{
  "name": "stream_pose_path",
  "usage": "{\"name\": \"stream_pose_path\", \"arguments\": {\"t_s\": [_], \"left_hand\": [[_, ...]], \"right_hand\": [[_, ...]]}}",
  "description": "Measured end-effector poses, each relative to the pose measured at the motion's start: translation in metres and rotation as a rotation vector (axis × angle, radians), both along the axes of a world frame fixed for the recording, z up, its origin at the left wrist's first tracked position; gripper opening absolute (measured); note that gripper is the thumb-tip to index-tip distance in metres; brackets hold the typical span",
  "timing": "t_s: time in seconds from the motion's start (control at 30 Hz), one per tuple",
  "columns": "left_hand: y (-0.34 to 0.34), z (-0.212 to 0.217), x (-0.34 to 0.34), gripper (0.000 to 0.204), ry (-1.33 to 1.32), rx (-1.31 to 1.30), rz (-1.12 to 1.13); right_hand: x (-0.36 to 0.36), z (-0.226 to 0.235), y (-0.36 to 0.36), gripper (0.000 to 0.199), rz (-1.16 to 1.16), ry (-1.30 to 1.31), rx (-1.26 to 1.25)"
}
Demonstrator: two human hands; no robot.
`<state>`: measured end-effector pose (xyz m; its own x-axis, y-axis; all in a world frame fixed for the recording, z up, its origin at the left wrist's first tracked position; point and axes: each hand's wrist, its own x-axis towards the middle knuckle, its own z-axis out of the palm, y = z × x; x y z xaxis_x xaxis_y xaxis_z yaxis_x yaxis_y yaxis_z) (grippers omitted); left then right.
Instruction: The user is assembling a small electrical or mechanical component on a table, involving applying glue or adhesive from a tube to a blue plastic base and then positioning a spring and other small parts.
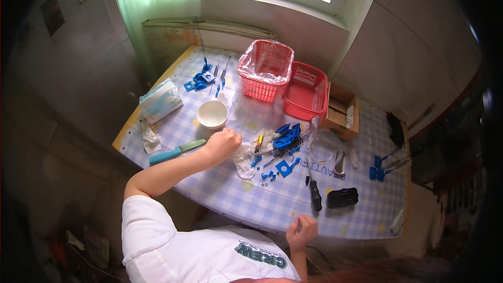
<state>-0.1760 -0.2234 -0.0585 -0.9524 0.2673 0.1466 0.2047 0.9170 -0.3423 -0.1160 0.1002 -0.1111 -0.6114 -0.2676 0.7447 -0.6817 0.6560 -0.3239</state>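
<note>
Nearest you, your right hand point(302, 230) is curling closed at the table edge, apparently holding nothing, while your left hand point(224, 144) is bunching the crumpled white plastic bag point(244, 158) mid-table—light, limp, slippery; pinch a fold.

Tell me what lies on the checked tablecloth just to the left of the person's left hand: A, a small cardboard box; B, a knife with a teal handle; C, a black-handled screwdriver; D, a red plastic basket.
B: the knife with a teal handle lies flat on the checked tablecloth just left of the closed left hand, its blade end close to the wrist.
</note>
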Motion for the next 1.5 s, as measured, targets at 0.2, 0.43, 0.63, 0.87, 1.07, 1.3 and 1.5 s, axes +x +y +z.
{"name": "stream_pose_path", "arguments": {"t_s": [0.2,0.43,0.63,0.87,1.07,1.3,1.5], "left_hand": [[-0.023,0.022,0.000,0.006,0.158,0.634,0.047],[-0.161,0.015,-0.078,0.014,0.300,0.682,0.363],[-0.177,-0.023,-0.119,0.012,0.206,0.620,0.531],[-0.177,0.013,-0.101,0.016,0.353,0.628,0.467],[-0.124,0.055,-0.037,0.008,0.416,0.809,0.293],[0.003,0.057,0.018,0.013,0.120,0.746,0.031],[0.049,0.031,-0.005,0.025,-0.015,0.691,-0.020]], "right_hand": [[0.000,0.001,0.002,0.017,-0.026,-0.006,0.011],[0.000,0.001,0.000,0.017,-0.005,-0.005,0.022],[-0.002,0.001,0.000,0.018,-0.019,0.002,0.012],[-0.002,0.002,0.001,0.019,-0.035,0.010,0.019],[-0.001,0.006,0.003,0.020,-0.022,0.001,0.019],[0.002,0.013,0.010,0.018,0.058,-0.203,-0.193],[0.003,0.033,0.025,0.015,0.143,-0.545,-0.570]]}}
